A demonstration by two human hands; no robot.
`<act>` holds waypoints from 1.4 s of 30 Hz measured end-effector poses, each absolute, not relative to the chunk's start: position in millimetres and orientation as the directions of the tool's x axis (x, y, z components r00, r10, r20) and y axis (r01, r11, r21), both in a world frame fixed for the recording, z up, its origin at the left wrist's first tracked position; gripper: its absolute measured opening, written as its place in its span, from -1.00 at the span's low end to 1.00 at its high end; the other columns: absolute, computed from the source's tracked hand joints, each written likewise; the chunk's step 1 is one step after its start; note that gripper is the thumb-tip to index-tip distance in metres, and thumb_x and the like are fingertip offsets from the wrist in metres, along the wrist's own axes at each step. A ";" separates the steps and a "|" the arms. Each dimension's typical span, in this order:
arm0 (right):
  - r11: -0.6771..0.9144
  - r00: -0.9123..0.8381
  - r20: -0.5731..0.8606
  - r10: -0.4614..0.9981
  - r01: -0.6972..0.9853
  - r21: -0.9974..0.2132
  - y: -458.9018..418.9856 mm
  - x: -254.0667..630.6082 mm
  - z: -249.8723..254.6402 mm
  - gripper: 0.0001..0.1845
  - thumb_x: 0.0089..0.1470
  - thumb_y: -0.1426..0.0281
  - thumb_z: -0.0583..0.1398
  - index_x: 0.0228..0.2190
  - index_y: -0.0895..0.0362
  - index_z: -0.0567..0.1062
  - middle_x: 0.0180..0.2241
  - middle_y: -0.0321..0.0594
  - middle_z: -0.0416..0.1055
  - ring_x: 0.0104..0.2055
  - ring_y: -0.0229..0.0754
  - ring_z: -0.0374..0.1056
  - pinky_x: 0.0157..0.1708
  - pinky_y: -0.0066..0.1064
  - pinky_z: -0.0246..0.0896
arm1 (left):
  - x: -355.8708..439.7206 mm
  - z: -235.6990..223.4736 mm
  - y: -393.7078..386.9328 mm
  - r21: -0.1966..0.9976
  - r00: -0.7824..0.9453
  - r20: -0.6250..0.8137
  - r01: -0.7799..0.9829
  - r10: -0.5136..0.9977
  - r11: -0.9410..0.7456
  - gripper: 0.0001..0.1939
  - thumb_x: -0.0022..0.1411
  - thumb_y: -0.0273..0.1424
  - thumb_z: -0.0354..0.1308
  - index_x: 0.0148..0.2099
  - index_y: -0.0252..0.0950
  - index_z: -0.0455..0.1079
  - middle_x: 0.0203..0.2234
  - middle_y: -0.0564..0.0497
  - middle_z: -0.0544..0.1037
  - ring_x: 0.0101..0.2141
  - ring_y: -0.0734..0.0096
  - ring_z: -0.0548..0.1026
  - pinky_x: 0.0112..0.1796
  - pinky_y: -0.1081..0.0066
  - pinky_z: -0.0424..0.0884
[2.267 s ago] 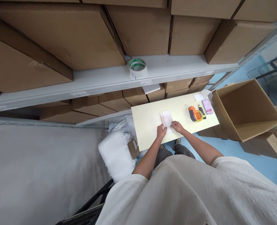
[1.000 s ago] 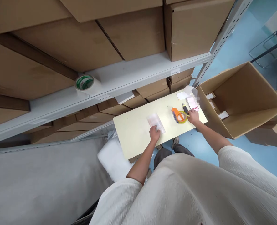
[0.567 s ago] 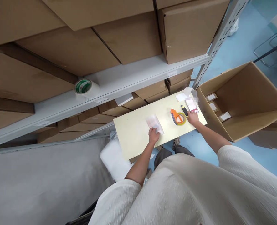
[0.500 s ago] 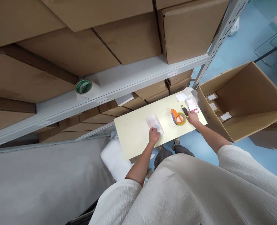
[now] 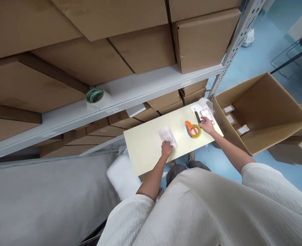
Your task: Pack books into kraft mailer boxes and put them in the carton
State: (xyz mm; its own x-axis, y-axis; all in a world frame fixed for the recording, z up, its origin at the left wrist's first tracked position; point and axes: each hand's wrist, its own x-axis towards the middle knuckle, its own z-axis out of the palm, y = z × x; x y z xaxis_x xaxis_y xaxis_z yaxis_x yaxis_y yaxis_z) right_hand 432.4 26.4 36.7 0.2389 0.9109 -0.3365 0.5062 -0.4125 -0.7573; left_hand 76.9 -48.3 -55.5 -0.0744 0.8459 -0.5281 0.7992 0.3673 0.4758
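My left hand (image 5: 167, 149) is closed at the near edge of a flat, clear plastic packet (image 5: 168, 134) with pinkish marks, which lies on the pale yellow board (image 5: 145, 145). Further right, my right hand (image 5: 207, 125) has its fingers closed on the near end of a slim black tool (image 5: 197, 117) with a yellow tip. That tool points away from me; its exact kind is too small to tell. Just beyond the right hand lies a phone (image 5: 207, 116) with a lit screen. Between my hands rests an orange tape dispenser (image 5: 191, 127), beside a yellow tape roll (image 5: 197, 131).
A large open carton (image 5: 276, 112) stands right of the board, with several small labelled boxes inside. Ahead, a metal shelf (image 5: 151, 87) holds big cartons (image 5: 204, 44) and a tape roll (image 5: 97, 97). White packing material (image 5: 124, 177) sits below left.
My right hand has shifted slightly left and away from me, and the black tool has turned to point more straight ahead. More of the phone shows. My left hand stays on the packet.
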 end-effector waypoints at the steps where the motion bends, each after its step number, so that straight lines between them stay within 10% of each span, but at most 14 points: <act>1: -0.396 0.204 -0.340 0.918 0.442 -0.805 28.0 423.1 43.1 -0.46 0.11 0.30 0.24 0.13 0.12 0.47 -0.06 -0.09 0.58 -0.08 -0.06 0.51 -0.12 -0.31 0.46 | 76.3 -54.9 -48.0 0.482 -0.068 -0.524 0.798 0.849 0.362 -0.53 0.24 -0.43 0.18 0.20 -0.22 0.46 0.40 -0.24 0.36 0.42 -0.05 0.29 0.42 0.06 0.17; 6: -0.463 0.022 -0.474 0.880 0.259 -0.848 21.1 363.2 62.0 -0.68 0.24 0.27 0.17 -0.01 0.08 0.50 -0.34 -0.24 0.54 -0.35 -0.15 0.46 -0.34 -0.38 0.42 | 67.1 -51.6 -51.1 0.554 0.008 -0.477 0.778 0.879 0.294 -0.56 0.28 -0.48 0.11 0.18 -0.21 0.49 0.29 -0.22 0.48 0.42 0.06 0.31 0.41 0.10 0.22; 15: -0.439 -0.176 -0.531 0.829 0.385 -0.812 -28.3 248.6 48.5 -0.82 0.35 0.30 0.09 -0.09 0.05 0.44 -0.29 -0.30 0.61 -0.45 -0.27 0.38 -0.36 -0.47 0.34 | -1.4 -48.5 -86.7 0.631 0.033 -0.395 0.736 0.918 0.245 -0.49 0.29 -0.48 0.10 0.26 -0.19 0.47 0.35 -0.20 0.43 0.45 0.05 0.28 0.45 -0.05 0.19; 26: -0.419 0.024 -0.518 0.855 0.619 -0.664 -47.1 133.0 39.9 -0.68 0.37 0.11 0.22 -0.37 0.02 0.42 -0.52 -0.27 0.55 -0.35 -0.09 0.51 -0.34 -0.40 0.31 | -121.5 -59.0 -119.5 0.587 -0.043 -0.435 0.744 0.899 0.320 -0.44 0.30 -0.42 0.19 0.33 -0.20 0.44 0.44 -0.23 0.38 0.49 -0.08 0.22 0.46 -0.04 0.18; 42: -0.453 0.086 -0.559 0.825 0.693 -0.561 -23.1 54.4 8.0 -0.82 0.44 0.24 0.17 -0.20 0.06 0.45 -0.46 -0.23 0.58 -0.31 -0.11 0.50 -0.38 -0.42 0.23 | -165.8 -74.7 -132.2 0.582 0.196 -0.473 0.802 0.859 0.137 -0.33 0.38 -0.42 0.11 0.50 -0.33 0.27 0.56 -0.23 0.20 0.54 0.02 0.15 0.48 0.06 0.14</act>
State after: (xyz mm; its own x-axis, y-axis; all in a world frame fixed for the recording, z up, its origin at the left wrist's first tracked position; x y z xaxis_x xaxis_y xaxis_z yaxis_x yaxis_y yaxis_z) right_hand 54.4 -23.1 8.0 0.0865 0.8250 -0.5585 0.6930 -0.4526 -0.5612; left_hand -165.8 -132.2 -74.7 0.1963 0.8587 -0.4733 0.8017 0.1374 0.5817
